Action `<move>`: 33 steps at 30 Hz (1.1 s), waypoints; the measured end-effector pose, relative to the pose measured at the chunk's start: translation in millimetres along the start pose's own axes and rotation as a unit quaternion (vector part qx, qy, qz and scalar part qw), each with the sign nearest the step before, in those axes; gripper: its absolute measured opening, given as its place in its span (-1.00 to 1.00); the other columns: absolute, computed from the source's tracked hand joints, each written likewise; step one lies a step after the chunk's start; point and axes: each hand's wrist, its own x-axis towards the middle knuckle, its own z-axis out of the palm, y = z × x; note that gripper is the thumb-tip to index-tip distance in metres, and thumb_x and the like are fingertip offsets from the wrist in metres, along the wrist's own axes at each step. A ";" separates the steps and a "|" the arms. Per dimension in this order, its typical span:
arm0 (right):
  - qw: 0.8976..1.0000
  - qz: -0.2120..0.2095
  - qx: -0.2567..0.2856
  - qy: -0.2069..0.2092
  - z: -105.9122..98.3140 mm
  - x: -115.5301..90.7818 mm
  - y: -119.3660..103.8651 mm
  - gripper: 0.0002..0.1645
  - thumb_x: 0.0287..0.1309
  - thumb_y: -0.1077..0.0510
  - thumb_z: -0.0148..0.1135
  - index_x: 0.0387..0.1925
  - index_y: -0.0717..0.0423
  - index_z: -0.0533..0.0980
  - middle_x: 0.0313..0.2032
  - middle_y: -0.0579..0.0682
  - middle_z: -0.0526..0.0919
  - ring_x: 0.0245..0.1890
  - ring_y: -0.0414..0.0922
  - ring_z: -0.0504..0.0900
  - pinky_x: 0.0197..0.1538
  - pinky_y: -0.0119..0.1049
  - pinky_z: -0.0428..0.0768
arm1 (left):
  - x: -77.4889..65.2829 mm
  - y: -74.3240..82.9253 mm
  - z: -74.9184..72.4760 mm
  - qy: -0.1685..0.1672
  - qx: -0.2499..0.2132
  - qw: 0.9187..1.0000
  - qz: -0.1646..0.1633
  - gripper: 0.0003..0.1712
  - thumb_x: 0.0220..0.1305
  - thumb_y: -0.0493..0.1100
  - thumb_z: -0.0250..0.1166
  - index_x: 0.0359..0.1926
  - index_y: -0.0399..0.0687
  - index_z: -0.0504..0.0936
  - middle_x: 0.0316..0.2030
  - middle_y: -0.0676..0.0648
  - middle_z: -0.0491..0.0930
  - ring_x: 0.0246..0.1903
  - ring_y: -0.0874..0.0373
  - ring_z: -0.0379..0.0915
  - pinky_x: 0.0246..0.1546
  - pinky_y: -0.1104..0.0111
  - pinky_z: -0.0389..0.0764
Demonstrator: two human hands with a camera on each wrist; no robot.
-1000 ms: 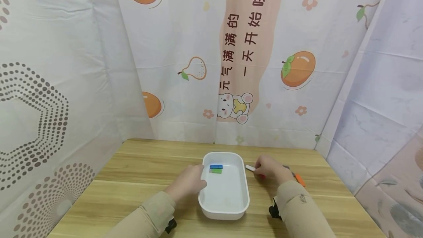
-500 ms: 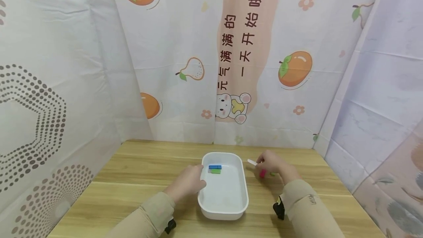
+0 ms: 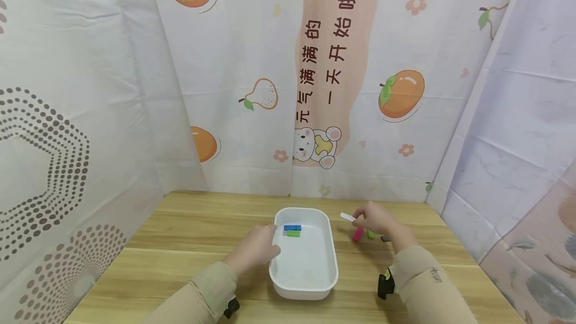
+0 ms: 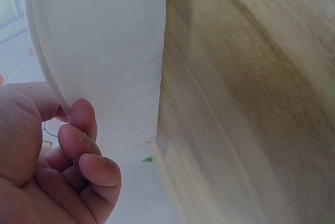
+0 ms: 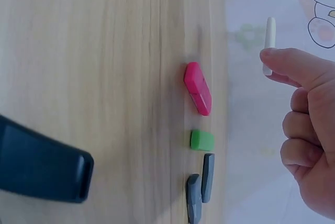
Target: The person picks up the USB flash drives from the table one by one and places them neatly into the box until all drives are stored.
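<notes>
A slim white USB stick is pinched between the thumb and index finger of my right hand. It is raised over the table, to the right of a white tray; the right wrist view shows the stick upright, its lower end at the fingertips. My left hand grips the tray's left rim, fingers against the outer wall. Inside the tray lie a blue USB stick and a green one, side by side near the far left. Beneath my right hand lies a pink USB stick.
A short green piece and two dark grey sticks lie in a row beyond the pink one. The wooden table ends at a printed curtain. A black strap part intrudes into the right wrist view.
My right hand has lifted the white USB stick off the table and shifted right and farther away. The pink and green pieces have come into sight beneath it. My left hand still holds the tray.
</notes>
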 end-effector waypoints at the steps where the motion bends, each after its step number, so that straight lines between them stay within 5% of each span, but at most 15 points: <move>1: 1.000 -0.001 0.001 0.002 -0.9 -0.3 0.3 -0.89 0.20 0.17 0.42 -0.27 0.14 0.72 -0.49 -0.09 0.64 -0.58 -0.18 0.44 -0.44 -0.24 0.47 | -0.1 -0.2 -0.2 0.000 0.000 1.000 0.001 -0.36 0.15 -0.29 0.36 0.25 -0.48 0.47 0.10 -0.39 0.59 -0.26 0.01 0.49 -0.23 0.19 0.60; 11: 0.999 -0.030 0.002 0.021 -8.7 -5.4 2.9 -0.85 0.19 0.13 0.42 -0.21 0.09 0.73 -0.69 -0.13 0.37 -0.68 -0.22 0.25 -0.59 -0.33 0.28 | 0.8 -2.8 1.5 0.008 0.006 1.000 0.012 -0.36 0.13 -0.28 0.34 0.23 -0.49 0.48 0.06 -0.37 0.61 -0.29 0.02 0.49 -0.28 0.22 0.58; 21: 0.998 -0.054 -0.008 0.041 -19.2 -14.9 -2.0 -0.87 0.19 0.12 0.42 -0.23 0.05 0.73 -0.72 -0.17 0.34 -0.72 -0.25 0.24 -0.65 -0.37 0.24 | 1.0 -3.1 2.4 0.006 0.009 1.000 0.010 -0.35 0.14 -0.27 0.35 0.25 -0.49 0.47 0.10 -0.40 0.59 -0.23 0.02 0.49 -0.10 0.13 0.62; 33: 0.993 -0.044 -0.072 0.084 -33.4 -25.3 -11.3 -0.83 0.14 -0.02 0.44 -0.23 -0.12 0.74 -0.73 -0.21 0.28 -0.73 -0.24 0.18 -0.64 -0.34 0.17 | 0.5 -2.2 2.0 0.005 0.007 1.000 0.010 -0.35 0.13 -0.28 0.33 0.24 -0.49 0.47 0.05 -0.38 0.61 -0.32 0.03 0.49 -0.35 0.27 0.58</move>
